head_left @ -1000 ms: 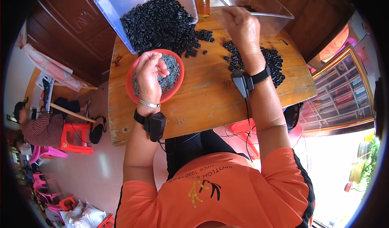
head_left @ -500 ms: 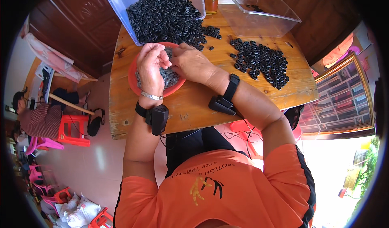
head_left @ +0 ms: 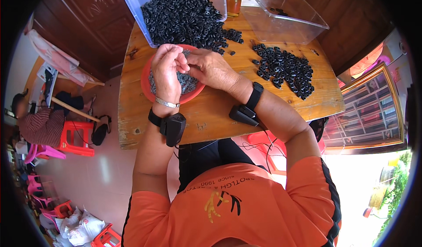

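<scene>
Your red bowl [head_left: 148, 85] sits on the wooden table's near left part, holding small grey rings [head_left: 190, 82] heaped inside, partly hidden under your two hands meeting above.

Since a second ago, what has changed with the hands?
The right hand left the loose ring pile and came across to meet the left hand over the red bowl; their fingertips now touch. The left hand stayed over the bowl; bins and piles unchanged.
</scene>
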{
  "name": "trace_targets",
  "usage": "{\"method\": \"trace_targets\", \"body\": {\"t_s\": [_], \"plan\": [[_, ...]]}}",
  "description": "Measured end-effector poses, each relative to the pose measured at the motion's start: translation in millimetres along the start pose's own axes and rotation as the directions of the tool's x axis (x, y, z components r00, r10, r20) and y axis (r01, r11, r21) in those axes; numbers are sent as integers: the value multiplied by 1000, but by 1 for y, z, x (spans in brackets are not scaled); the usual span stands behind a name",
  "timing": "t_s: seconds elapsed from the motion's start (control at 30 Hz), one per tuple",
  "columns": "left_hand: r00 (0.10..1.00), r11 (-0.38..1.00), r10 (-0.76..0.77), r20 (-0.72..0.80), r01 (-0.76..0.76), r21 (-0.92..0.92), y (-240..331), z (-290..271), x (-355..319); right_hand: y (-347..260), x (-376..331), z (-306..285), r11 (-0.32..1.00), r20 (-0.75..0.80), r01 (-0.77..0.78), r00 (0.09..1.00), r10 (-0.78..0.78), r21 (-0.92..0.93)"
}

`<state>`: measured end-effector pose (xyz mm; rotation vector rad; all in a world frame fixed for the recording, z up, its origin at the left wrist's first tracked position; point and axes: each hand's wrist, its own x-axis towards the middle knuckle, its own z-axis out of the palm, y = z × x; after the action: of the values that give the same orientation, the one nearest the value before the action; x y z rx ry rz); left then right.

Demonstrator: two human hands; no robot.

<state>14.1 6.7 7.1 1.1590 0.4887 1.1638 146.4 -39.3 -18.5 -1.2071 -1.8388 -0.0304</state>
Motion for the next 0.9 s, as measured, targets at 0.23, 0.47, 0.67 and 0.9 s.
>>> {"method": "trace_targets", "body": {"t_s": [0.23, 0.47, 0.67, 0.9], "plan": [[999, 998, 9, 32, -11, 60, 3, -1, -1, 47, -1, -65, 778, 62, -331, 902, 427, -533], [999, 997, -14, 46, 10, 79, -1, 4, 0, 88, -15, -85, 754, 195, -438, 788, 584, -489], [995, 994, -57, 86, 49, 97, -5, 1, 1, 82, -10, -79, 802, 278, -397, 791, 546, -446], [964, 955, -215, 159, 173, 240, -5, 5, -6, 37, 3, -68, 615, 353, -536, 844, 403, 578]]}}
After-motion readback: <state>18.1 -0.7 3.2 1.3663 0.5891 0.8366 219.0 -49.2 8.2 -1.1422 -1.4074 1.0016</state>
